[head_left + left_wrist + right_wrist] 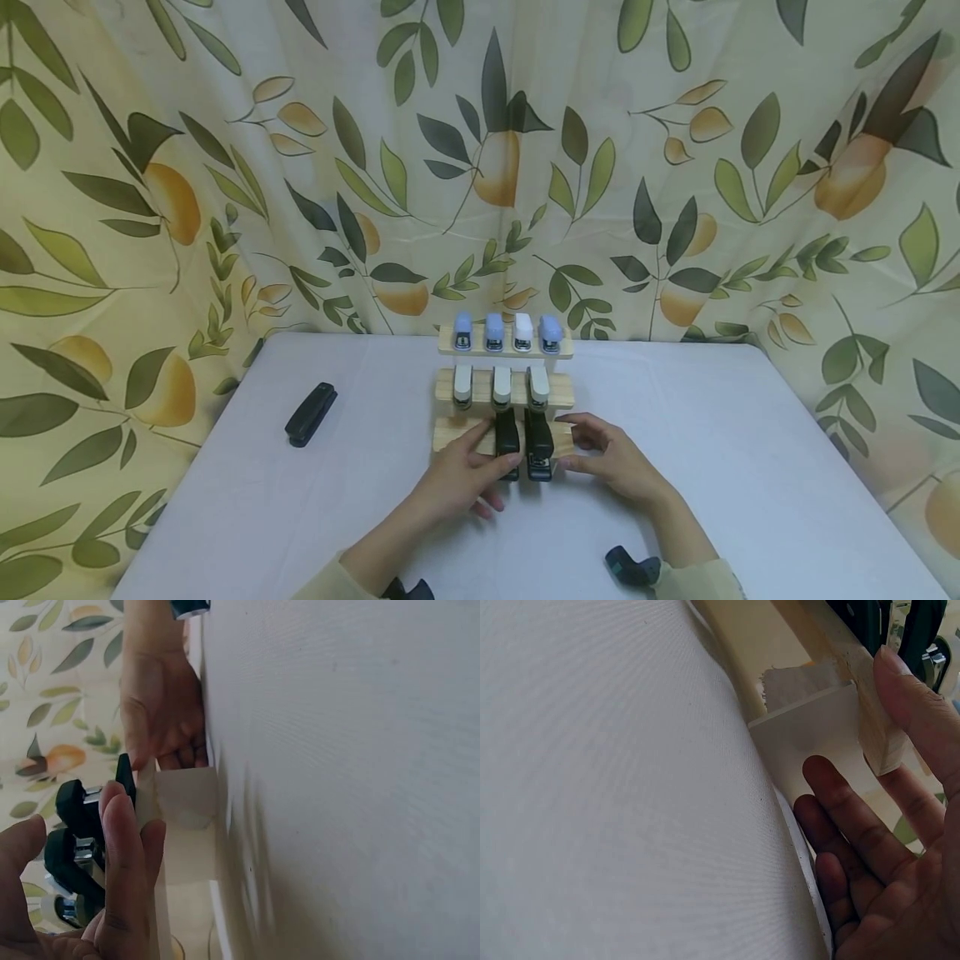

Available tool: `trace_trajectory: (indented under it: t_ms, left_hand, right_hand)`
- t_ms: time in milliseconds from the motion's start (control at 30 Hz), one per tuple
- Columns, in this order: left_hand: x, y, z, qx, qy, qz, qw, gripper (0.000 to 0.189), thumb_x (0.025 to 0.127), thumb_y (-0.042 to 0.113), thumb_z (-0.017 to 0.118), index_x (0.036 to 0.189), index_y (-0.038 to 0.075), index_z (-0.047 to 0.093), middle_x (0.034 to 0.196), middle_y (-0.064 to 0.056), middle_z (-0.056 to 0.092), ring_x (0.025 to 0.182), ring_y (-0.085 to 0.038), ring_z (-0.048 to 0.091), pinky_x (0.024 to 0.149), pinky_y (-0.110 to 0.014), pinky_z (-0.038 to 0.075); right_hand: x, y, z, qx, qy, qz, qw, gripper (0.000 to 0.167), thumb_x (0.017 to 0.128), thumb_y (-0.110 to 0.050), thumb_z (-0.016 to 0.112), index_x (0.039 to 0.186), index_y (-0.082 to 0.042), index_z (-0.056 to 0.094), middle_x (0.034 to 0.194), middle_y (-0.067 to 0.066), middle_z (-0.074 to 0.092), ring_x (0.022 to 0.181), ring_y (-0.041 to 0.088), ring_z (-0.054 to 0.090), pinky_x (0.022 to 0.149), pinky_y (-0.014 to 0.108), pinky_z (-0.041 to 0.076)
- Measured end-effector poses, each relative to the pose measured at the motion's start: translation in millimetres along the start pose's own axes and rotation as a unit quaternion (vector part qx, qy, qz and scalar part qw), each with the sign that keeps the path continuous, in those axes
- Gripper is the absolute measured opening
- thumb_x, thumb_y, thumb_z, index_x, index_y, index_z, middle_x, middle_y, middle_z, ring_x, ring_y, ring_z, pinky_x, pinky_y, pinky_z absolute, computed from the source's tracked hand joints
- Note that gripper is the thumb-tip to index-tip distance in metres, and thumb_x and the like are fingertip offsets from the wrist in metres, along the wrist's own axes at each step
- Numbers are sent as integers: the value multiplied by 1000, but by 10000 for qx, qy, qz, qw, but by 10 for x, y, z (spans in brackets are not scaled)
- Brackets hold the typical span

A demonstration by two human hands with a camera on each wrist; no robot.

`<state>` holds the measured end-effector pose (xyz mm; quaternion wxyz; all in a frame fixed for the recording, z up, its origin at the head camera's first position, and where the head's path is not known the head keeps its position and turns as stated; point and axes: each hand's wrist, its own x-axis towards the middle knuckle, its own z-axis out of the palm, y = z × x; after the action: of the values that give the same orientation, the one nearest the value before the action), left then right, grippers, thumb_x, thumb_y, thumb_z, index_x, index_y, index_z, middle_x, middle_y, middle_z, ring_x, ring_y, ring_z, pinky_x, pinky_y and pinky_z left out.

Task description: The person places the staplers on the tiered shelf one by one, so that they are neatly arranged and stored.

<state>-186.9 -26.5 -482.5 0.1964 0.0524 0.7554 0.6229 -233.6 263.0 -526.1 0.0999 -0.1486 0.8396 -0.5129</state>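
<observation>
A three-tier wooden rack (444,433) stands on the table, with two black staplers on its bottom tier. My left hand (457,477) lies around the left black stapler (507,433); one digit crosses its front and another rests to its left, the fingers fairly straight in the left wrist view. At the right end of the bottom board (881,742), my right hand (611,460) pinches the wood, thumb on the near face and index finger partly hidden behind it. Beside that hand sits the right black stapler (538,446).
Several small blue and white staplers (522,332) line the top tier. Three white staplers (462,386) sit on the middle one. Another black stapler (311,414) lies at the table's left. A leaf-patterned curtain (480,167) hangs behind the white-covered table (360,383).
</observation>
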Motion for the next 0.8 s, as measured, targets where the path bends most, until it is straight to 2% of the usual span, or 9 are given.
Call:
trace_trajectory:
  t_ms: [133,267,533,667,800]
  left_hand:
    - [-61,-21,-59,114,121,167,9997,88,93,47,75,162,14,32,111,-14,78,62,-22,73,55,-39,61]
    - [-118,-25,-142,287,203,352,9988,78,94,43,75,156,10,40,108,-12,79,64,-21,73,57,-37,61]
    - [-218,-99,-427,863,398,543,9940,58,95,38,75,141,9,54,102,-10,79,70,-22,74,62,-34,59]
    - [-279,-126,-595,1126,584,514,9906,54,95,39,75,138,12,57,99,-9,78,72,-25,74,63,-33,59]
    - [-344,-130,-758,1294,804,382,9876,51,95,33,75,138,13,57,98,-8,78,74,-21,74,65,-31,59]
  right_hand:
    - [4,11,4,9,-28,-81,10000,61,86,-26,85,141,-18,59,120,7,71,116,25,65,99,29,51]
    - [4,17,-1,32,-38,-92,9999,62,86,-26,85,141,-18,59,121,7,72,117,25,65,101,32,50]
    - [-7,-7,2,5,-1,4,10000,63,85,-27,86,141,-19,59,122,6,70,119,28,63,105,43,48]
    - [-14,-25,3,16,1,11,10000,64,85,-28,86,142,-18,58,123,6,71,119,28,63,105,45,48]
    - [-18,-33,2,19,-18,7,10000,64,85,-28,86,142,-18,58,124,7,71,118,28,64,103,41,50]
